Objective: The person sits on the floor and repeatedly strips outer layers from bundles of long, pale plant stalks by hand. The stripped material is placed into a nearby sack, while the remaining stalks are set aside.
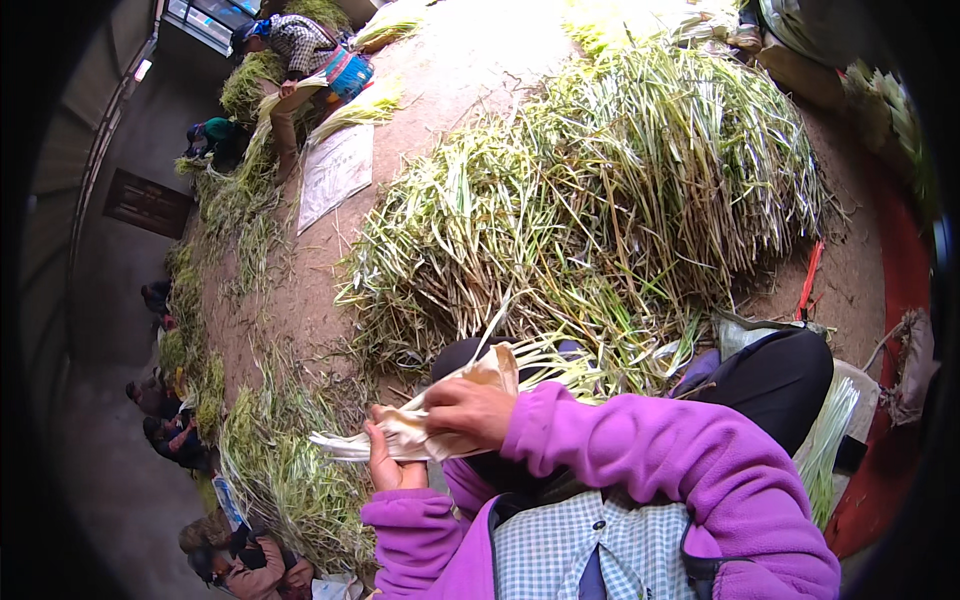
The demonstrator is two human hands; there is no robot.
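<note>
In front of my lap, my left hand [396,461] grips a bundle of pale, leafy stalks [341,447] near its white ends, thumb on top. A beige cloth [499,365] lies around part of the bundle. My right hand [472,411] is closed over the cloth and stalks, its fingers bent and partly hidden from view. The greener ends of the stalks [559,366] fan out to the right, above my crossed legs. Both purple fleece sleeves reach in from below.
A large heap of green stalks [600,180] lies ahead on the earth floor, and another pile [292,465] at left. White trimmed stalks [829,442] lie at my right. A person [307,52] bends over stalks near a white sack [337,172]; several others sit along the left.
</note>
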